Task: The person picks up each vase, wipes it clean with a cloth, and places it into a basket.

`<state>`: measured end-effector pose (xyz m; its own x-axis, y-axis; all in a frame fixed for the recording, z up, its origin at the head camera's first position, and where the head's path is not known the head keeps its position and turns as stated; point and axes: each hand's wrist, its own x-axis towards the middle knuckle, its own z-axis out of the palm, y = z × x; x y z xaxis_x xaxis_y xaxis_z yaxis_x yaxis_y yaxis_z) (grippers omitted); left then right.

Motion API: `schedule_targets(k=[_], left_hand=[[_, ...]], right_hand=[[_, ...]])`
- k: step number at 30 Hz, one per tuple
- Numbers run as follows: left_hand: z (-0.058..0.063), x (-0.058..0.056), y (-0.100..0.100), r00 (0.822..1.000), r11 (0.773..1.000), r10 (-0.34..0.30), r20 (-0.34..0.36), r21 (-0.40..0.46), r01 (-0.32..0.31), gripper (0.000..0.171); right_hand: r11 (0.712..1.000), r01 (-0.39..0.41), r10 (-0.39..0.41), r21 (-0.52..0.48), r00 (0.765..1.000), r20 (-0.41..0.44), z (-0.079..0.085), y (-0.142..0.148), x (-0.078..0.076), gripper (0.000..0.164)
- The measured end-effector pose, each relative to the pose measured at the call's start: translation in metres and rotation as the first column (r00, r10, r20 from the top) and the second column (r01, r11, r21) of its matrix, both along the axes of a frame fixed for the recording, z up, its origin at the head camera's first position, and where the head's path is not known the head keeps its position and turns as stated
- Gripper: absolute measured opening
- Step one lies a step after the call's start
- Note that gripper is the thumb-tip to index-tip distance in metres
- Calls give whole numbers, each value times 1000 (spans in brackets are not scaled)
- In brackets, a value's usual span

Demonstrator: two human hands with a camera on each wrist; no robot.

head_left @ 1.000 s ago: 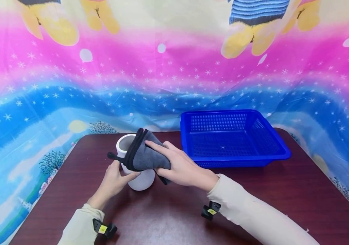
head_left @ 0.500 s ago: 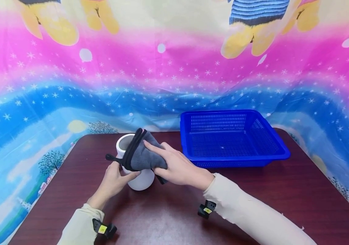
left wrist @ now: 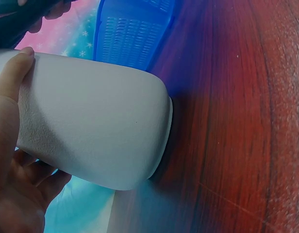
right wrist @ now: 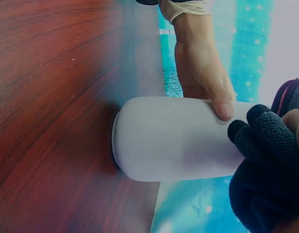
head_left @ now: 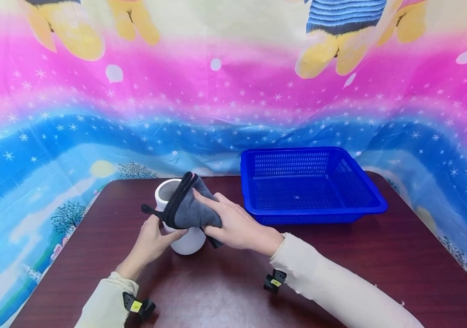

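Observation:
A white vase (head_left: pixel 188 243) with a wide round mouth stands upright on the table, left of the middle. Thumb and fingers of my left hand (head_left: pixel 148 243) grip it around the side, as the left wrist view of the vase (left wrist: pixel 96 116) confirms. My right hand (head_left: pixel 243 225) holds a folded grey cloth (head_left: pixel 195 210) with black edging and a black hanging loop. The cloth lies against the right side of the vase's rim and covers part of it. In the right wrist view, folds of the cloth (right wrist: pixel 268 141) hang by the vase's upper part.
A blue perforated plastic basket (head_left: pixel 315 212) stands at the back right, with no contents visible. The dark red-brown table (head_left: pixel 225 291) ends at a printed cloth backdrop (head_left: pixel 200 105). A small black device sits at each wrist.
My right hand and the grey cloth have shifted slightly left along the vase's rim. The left hand and the vase stay in place.

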<state>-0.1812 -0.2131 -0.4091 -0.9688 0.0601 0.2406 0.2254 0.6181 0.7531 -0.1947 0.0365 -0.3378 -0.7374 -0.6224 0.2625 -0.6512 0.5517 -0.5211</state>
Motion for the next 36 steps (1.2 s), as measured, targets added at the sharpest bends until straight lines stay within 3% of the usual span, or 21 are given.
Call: schedule_targets(k=[12,19,24,36], left_hand=[[0,1,0,1000,1000,-2,-16,-2,2,62],[-3,-1,-2,1000,1000,13,17,-11,-12,63],[-5,-2,-3,1000,1000,-8,-13,5,8,75],[-6,-4,-3,999,1000,-19,-35,19,20,70]], right_hand=[[1000,-4,4,-2,1000,1,-4,-2,-1,81],[1000,4,-4,22,1000,-2,-9,0,-1,76],[999,18,-20,37,999,33,-15,2,-2,74],[999,18,-20,38,998,52,-22,3,-4,72]])
